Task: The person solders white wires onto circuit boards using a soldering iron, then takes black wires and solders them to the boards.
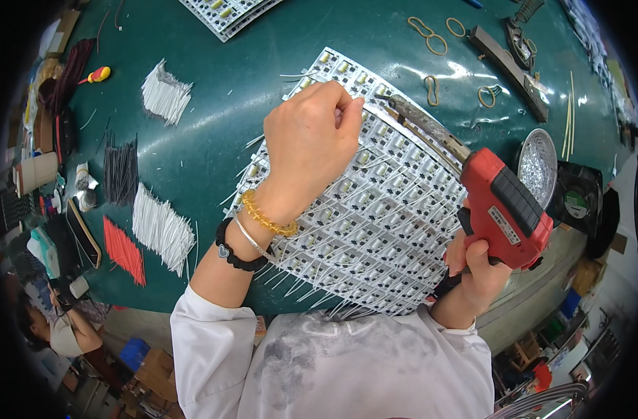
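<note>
Soldering gun point(504, 209) in right hand point(476, 269), tip toward upper left, over circuit panel point(375, 223).

Dark green table point(214, 105) filling most of the frame. At centre, a panel of white circuit boards point(375, 223); another panel point(225, 12) at the top edge. Left of centre, bundles of white wires point(165, 92), black wires point(120, 170), more white wires point(162, 229) and red wires point(125, 250). Upper right, rubber bands point(431, 38) and a round metal dish point(537, 167).

green worktable point(214, 140), glossy glare, cluttered floor point(123, 370)
</note>
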`<state>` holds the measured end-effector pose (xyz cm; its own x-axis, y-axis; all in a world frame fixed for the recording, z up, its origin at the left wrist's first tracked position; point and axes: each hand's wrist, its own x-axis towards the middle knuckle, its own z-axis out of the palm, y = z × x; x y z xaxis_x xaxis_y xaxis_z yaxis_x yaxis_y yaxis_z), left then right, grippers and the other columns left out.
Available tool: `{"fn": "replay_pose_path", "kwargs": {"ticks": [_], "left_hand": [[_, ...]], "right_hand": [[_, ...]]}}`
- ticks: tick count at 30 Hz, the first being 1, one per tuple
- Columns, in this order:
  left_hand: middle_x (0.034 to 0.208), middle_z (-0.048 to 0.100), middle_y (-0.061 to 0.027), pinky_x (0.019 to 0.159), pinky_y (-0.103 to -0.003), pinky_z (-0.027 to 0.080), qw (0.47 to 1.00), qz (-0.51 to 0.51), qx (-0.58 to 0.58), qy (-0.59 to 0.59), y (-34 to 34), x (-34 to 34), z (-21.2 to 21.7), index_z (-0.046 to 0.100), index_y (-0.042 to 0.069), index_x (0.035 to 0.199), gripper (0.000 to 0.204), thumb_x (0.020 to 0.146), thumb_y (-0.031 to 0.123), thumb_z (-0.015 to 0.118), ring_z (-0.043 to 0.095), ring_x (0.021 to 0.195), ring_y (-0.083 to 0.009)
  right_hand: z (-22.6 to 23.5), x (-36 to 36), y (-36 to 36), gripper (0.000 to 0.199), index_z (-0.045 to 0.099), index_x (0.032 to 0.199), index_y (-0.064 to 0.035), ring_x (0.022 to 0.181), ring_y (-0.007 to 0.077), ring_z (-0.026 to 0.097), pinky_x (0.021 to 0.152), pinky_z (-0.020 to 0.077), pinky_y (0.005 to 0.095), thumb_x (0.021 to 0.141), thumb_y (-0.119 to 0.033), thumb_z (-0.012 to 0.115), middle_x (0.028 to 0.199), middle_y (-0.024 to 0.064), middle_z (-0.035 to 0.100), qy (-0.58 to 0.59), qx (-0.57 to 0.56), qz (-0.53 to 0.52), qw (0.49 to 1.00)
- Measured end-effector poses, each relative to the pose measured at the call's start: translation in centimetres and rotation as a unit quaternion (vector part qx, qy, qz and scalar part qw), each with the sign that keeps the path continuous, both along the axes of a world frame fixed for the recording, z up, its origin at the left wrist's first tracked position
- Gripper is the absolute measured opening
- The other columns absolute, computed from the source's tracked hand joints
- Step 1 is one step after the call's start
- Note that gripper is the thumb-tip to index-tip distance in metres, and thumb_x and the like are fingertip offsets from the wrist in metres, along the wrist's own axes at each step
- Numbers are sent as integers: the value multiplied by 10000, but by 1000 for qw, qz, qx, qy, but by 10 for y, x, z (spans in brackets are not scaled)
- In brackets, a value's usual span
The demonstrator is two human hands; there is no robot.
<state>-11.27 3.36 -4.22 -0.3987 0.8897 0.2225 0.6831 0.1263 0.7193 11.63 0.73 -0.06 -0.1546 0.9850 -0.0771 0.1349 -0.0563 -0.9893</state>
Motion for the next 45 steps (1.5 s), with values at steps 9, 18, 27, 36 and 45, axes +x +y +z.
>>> {"fn": "replay_pose_path", "kwargs": {"ticks": [9, 18, 27, 36, 45], "left_hand": [[672, 596, -32, 502, -293, 431, 1000, -15, 10, -26, -1, -1, 1, 617, 65, 679, 133, 761, 153, 675, 579, 560, -180], [642, 559, -23, 468, -245, 338, 999, -20, 11, -32, -1, -3, -2, 638, 18, 710, 137, 744, 132, 706, 448, 507, -95], [662, 598, -29, 497, -298, 428, 1000, -19, 0, -11, 0, -2, 1, 619, 68, 663, 133, 749, 152, 678, 590, 562, -174], [648, 591, -29, 493, -297, 426, 1000, -18, 8, -12, 0, -2, 0, 618, 72, 656, 142, 749, 163, 675, 587, 561, -176], [655, 585, -43, 500, -294, 422, 1000, -16, 26, -8, -2, -4, -3, 623, 45, 679, 144, 752, 157, 679, 563, 550, -181]], "right_hand": [[-1, 6, 0, 632, 447, 1143, 125, 351, 93, 409, 371, 333, 227, 862, -424, 589, 483, 36, 471, 12, 5, 14, 1000], [-2, 8, -1, 542, 470, 1080, 112, 363, 104, 411, 383, 335, 232, 868, -370, 599, 493, 48, 467, 25, -20, 9, 999], [0, 17, -6, 375, 612, 1059, 11, 684, 148, 531, 610, 416, 289, 751, -169, 726, 831, 72, 581, -102, 8, 58, 993], [2, 14, -10, 610, 449, 1155, 131, 355, 97, 409, 383, 341, 225, 831, -343, 657, 506, 48, 481, -12, 19, 1, 1000], [2, 14, -17, 613, 449, 1149, 131, 356, 93, 406, 385, 346, 225, 855, -382, 611, 490, 34, 464, 40, 45, 14, 998]]}}
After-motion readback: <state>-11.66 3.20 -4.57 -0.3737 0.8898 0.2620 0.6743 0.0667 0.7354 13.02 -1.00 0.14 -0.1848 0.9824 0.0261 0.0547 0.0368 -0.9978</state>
